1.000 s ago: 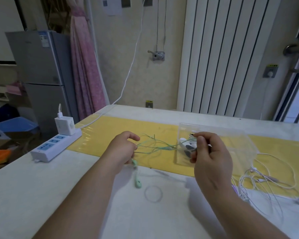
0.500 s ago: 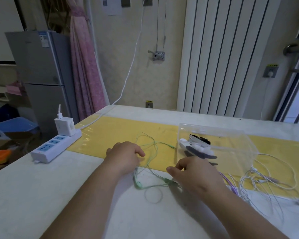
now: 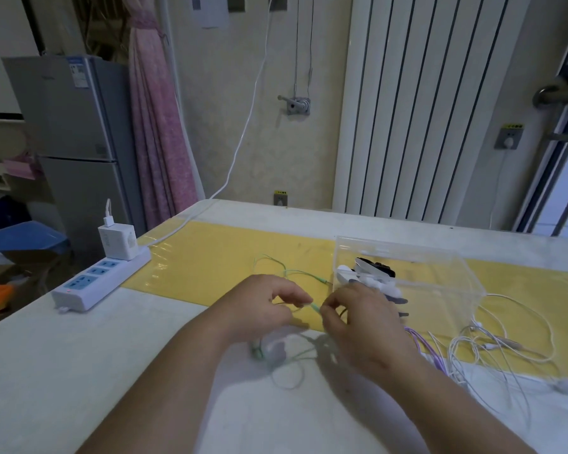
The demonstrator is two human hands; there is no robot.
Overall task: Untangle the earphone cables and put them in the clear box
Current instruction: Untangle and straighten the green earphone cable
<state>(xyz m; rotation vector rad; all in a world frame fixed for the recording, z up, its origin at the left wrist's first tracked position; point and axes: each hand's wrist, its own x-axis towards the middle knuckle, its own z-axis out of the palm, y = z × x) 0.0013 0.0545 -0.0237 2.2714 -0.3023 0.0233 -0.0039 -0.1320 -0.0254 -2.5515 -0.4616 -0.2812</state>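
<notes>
At frame centre the left hand (image 3: 263, 306) and right hand (image 3: 364, 322) each pinch the thin green earphone cable (image 3: 313, 306) between narrowed fingers, seemingly mid-untangling; next, I judge, comes coiling it loosely. Right of them the clear box (image 3: 440, 273), hard and glossy, stands on the worktop (image 3: 79, 355)

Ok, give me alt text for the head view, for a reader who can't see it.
Two bare hands, left hand and right hand, pinch a thin green earphone cable between them above a white table. A clear box sits just behind, with tangled white cables at right.
</notes>
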